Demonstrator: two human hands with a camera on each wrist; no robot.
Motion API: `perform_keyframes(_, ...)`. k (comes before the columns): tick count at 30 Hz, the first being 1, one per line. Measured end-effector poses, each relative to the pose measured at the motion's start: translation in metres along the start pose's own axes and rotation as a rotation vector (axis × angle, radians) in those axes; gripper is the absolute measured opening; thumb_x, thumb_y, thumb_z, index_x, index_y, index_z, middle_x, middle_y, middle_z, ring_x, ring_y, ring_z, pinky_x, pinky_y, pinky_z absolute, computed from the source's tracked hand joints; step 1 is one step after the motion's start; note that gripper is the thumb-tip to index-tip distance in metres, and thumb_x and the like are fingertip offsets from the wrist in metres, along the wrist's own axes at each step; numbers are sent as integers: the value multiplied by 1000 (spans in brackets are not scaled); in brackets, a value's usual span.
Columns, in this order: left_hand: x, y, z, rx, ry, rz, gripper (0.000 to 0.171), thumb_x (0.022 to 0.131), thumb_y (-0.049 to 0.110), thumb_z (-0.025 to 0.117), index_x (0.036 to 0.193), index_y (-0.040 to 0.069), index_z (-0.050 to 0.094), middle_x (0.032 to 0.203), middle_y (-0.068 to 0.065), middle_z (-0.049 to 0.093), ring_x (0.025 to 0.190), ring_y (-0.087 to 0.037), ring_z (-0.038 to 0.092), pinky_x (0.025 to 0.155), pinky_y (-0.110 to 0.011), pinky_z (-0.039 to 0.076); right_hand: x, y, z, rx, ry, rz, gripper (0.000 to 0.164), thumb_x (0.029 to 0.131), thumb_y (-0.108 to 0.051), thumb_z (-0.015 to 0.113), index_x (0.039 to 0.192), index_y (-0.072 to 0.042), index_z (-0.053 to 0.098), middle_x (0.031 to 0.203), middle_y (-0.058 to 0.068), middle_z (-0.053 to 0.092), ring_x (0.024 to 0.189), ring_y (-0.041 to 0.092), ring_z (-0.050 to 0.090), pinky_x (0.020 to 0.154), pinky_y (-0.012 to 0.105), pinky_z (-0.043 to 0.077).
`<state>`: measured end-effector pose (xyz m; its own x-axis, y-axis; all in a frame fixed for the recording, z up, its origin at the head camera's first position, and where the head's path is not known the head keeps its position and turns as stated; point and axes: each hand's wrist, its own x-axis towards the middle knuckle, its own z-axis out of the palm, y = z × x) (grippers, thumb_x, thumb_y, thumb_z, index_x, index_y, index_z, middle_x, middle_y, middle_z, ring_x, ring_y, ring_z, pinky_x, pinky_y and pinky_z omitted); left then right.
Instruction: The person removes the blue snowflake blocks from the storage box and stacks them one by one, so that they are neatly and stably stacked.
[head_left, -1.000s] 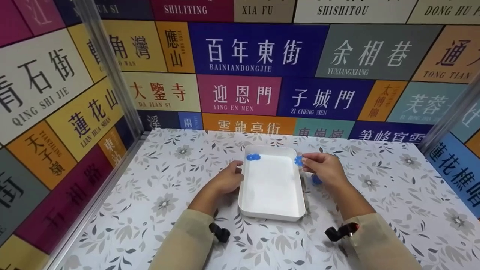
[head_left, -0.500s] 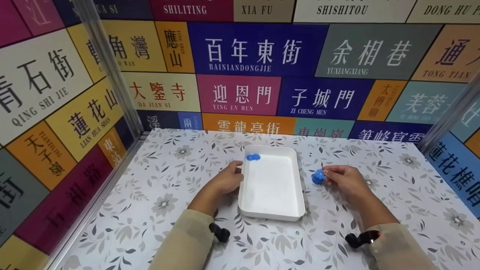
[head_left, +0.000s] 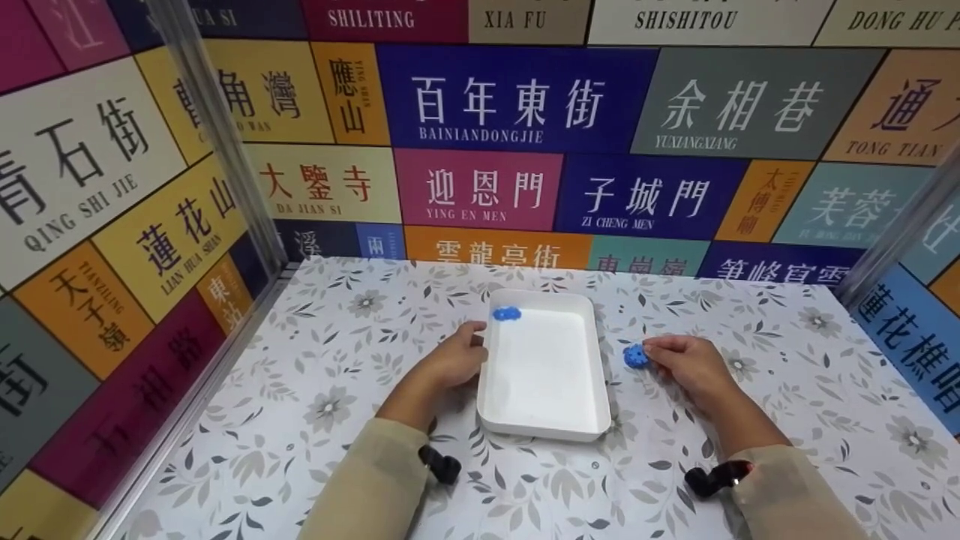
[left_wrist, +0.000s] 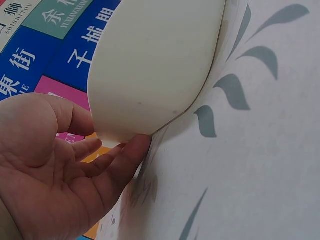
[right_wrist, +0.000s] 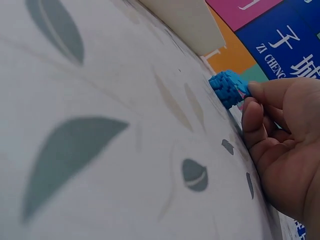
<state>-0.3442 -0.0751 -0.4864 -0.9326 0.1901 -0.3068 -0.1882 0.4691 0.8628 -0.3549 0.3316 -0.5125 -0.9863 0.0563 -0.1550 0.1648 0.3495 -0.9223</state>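
Observation:
A shallow white tray (head_left: 546,367) stands on the table with blue scalloped pieces (head_left: 507,313) in its far left corner. My left hand (head_left: 454,358) holds the tray's left side; in the left wrist view the thumb meets the rim and a fingertip reaches the lower edge. Right of the tray is a small stack of blue snowflake building discs (head_left: 635,356). The thumb and a finger of my right hand (head_left: 694,367) pinch a disc at the stack's right edge. Up close in the right wrist view, the stack (right_wrist: 229,89) shows several toothed layers.
The table (head_left: 337,480) has a white cloth with grey flowers and leaves. Panels of street-name signs (head_left: 517,97) rise behind and at both sides. A metal post (head_left: 232,150) marks the left corner. Both sleeves carry black wrist cameras (head_left: 442,466).
My right hand has moved from the tray's right rim, with a blue disc, outward and nearer to the blue stack, where it now pinches. The left hand and tray stay put.

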Motion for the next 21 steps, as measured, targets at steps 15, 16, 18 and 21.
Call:
perform_keyframes(15,-1,-1,2,-21,13,18,62,107,21,46,167,17,34,164,-14,49,147,-30,52,125,-49,43,-2,-3,3,-25,22,6,50,100,-37,76,136,-2,70,94,-8,73,78,8,66,68,22,58)
perform_keyframes(16,-1,-1,2,-14,17,10,61,107,22,47,167,17,34,164,-14,49,148,-30,52,126,-49,42,-3,-5,3,-34,29,-2,51,100,-38,76,137,-3,70,96,-8,73,80,8,66,69,23,58)
perform_keyframes(18,0,-1,2,-3,18,5,61,107,23,47,166,18,35,164,-13,49,148,-30,52,127,-50,41,-6,-10,5,-48,31,-27,55,100,-40,76,140,-3,69,101,-11,72,86,6,65,73,22,59)
perform_keyframes(21,0,-1,2,0,14,10,61,107,22,47,166,17,35,164,-14,50,149,-31,51,128,-50,39,-12,-22,12,-48,38,-73,56,99,-42,76,139,-3,69,104,-12,72,89,7,65,77,23,59)
